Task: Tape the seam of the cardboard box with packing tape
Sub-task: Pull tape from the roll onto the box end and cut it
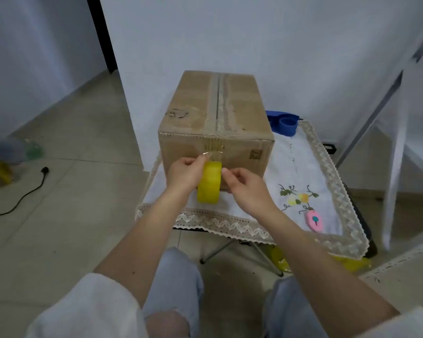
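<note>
A closed cardboard box (193,103) stands on a small table, its top seam (217,101) running away from me with old tape residue along it. In front of the box's near face I hold a yellow roll of packing tape (209,185) upright. My left hand (185,175) grips the roll's left side, its fingertips pinching a clear strip of tape (214,152) against the box front. My right hand (244,186) holds the roll's right side, thumb and finger at its rim.
A white embroidered cloth with lace trim (296,167) covers the folding table. A pink cutter (314,220) lies at its right front. A blue tape dispenser (285,121) sits behind the box. A black cable (22,198) runs over the tiled floor at left. My knees are below the table.
</note>
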Demonstrator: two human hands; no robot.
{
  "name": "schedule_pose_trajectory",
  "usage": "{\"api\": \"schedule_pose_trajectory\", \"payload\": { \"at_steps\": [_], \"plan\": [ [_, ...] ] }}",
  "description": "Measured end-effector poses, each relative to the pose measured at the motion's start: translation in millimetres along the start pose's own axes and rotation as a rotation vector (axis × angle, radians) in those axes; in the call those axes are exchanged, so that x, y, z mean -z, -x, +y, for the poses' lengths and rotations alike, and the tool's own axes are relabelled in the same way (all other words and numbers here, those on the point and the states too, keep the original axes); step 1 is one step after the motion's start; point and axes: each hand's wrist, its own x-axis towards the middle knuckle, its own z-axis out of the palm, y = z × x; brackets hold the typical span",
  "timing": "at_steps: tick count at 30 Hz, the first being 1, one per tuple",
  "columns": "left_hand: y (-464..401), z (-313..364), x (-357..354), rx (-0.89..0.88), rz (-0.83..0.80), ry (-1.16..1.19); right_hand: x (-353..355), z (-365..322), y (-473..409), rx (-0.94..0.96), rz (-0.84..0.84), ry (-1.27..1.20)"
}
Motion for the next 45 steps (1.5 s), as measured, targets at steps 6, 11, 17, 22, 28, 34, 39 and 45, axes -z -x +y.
{"api": "schedule_pose_trajectory", "payload": {
  "at_steps": [6,11,17,22,28,34,39,45],
  "plan": [
    [-7,-9,-9,0.049,-0.026,0.157,-6,12,-3,-0.114,-0.036,-0.182],
    [-9,-13,-15,0.076,-0.014,0.204,17,56,-3,-0.150,0.227,0.085],
    [-12,-13,-19,0.077,0.025,0.188,61,107,-1,-0.326,0.445,0.361],
    [-12,-14,-20,0.086,0.034,0.178,77,120,1,-0.425,0.445,0.614],
    [-9,-13,-18,0.088,0.033,0.167,80,123,1,-0.562,0.288,0.714],
    [-6,-11,-18,0.083,0.038,0.161,83,123,0,-0.464,0.263,0.726],
    [-5,-11,-17,0.082,0.033,0.152,80,117,2,-0.412,0.231,0.556],
    [-1,-10,-16,0.081,0.014,0.158,66,85,14,-0.340,0.169,-0.158]
  ]
}}
